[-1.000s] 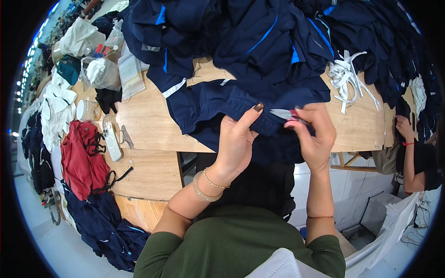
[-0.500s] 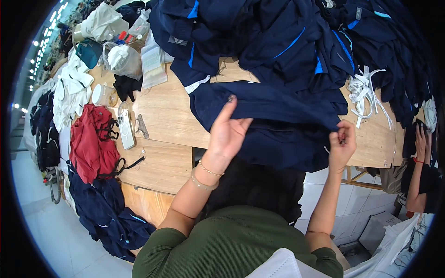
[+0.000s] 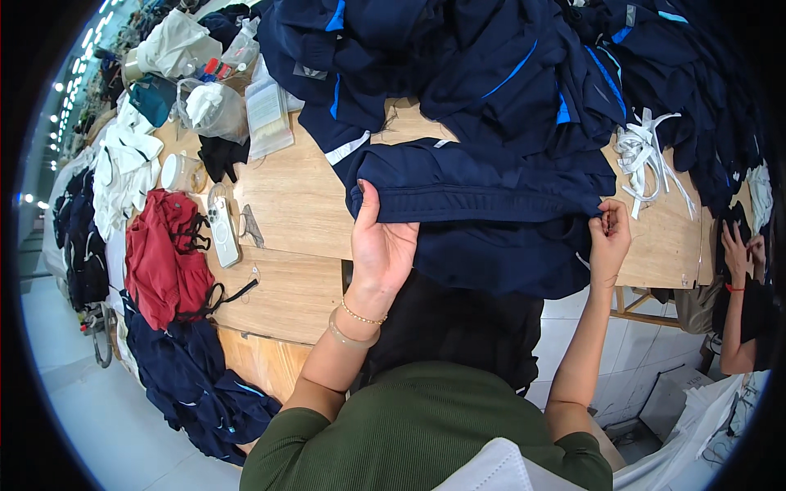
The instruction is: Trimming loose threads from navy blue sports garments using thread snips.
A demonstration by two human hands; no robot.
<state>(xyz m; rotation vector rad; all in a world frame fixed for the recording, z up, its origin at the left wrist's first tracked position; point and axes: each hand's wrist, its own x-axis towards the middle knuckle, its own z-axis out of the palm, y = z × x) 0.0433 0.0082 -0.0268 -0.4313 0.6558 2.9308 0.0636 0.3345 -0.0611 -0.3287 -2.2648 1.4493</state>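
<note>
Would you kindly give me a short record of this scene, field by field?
Setting: wooden table heaped with navy garments
Left hand: gripping the left end of a navy waistband, thumb on top
Right hand: pinching the waistband's right end
Garment: stretched flat between both hands, lower part hanging over the table edge
On the table, left: phone, red cloth, clear plastic bags
On the table, right: white ribbon bundle
Nearby: another person's hand at far right
</note>
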